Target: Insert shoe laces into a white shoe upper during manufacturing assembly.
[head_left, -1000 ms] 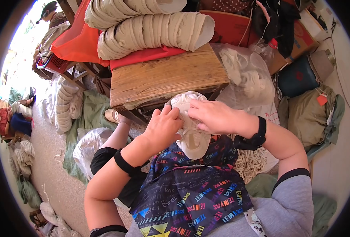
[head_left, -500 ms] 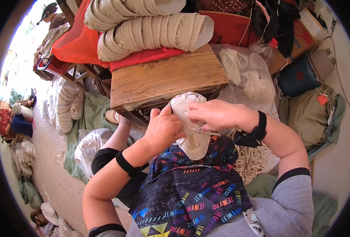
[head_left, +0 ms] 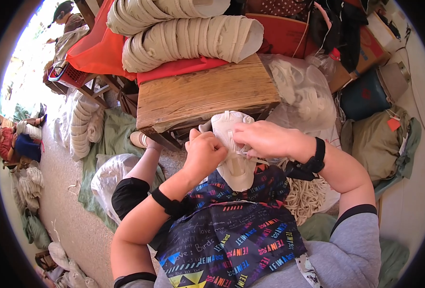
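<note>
An off-white shoe upper [head_left: 237,176] lies over my lap, its tongue end toward the wooden bench. A pale shoelace [head_left: 261,162] crosses its middle, with a loose end trailing to the right. My left hand [head_left: 205,152] is closed at the upper's left edge, fingers curled inward; whatever is between its fingertips is hidden. From the right, my right hand [head_left: 266,138] reaches over the upper and pinches the lace near the eyelets, its fingertips partly hidden by the hand itself.
A wooden bench [head_left: 205,91] stands just ahead, bearing nested rows of pale shoe uppers [head_left: 188,44]. A clear plastic bag [head_left: 313,103] of uppers sits to its right. Loose laces [head_left: 306,199] are piled beside my right leg. Green cloth [head_left: 109,134] covers floor at left.
My left hand has curled tighter and shifted slightly right and up along the upper. My right hand has hardly moved. The whole view has shifted slightly.
</note>
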`<state>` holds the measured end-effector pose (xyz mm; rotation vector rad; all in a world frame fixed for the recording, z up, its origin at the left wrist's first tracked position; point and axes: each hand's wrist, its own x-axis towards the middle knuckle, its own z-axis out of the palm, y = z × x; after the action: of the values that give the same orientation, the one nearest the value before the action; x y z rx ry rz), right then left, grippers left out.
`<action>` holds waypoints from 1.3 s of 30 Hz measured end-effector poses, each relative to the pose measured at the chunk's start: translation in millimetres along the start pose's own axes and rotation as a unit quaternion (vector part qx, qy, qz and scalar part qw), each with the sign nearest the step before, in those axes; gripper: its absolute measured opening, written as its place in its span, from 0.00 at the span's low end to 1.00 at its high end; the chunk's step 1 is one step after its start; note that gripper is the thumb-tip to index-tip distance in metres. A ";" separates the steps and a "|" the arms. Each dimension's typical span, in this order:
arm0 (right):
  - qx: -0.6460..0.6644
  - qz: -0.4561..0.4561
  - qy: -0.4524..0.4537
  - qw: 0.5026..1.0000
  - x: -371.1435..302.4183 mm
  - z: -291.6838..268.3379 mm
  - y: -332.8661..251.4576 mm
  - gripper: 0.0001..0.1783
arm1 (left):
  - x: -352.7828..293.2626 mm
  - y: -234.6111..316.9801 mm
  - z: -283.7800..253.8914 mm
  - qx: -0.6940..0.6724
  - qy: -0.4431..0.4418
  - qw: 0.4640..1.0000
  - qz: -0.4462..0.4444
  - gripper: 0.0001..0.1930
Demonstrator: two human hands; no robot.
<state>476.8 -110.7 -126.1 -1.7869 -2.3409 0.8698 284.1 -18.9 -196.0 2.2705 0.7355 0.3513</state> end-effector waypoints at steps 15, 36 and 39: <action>0.065 -0.052 0.015 0.996 -15.3 4.7 8.0 0.16 | 22.8 28.7 -26.7 -0.163 0.088 0.982 -0.032 0.09; 0.018 0.010 -0.001 1.000 -22.8 -1.8 16.7 0.20 | -3.4 28.3 4.0 0.065 -0.025 0.965 0.252 0.38; 0.010 0.026 -0.037 0.999 -17.5 -10.5 15.5 0.20 | 2.3 29.7 -1.6 0.083 -0.062 0.958 0.266 0.40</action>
<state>499.9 -119.9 -119.8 -1.8477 -2.3291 0.9787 297.2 -34.0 -173.9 2.6043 0.0763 0.3993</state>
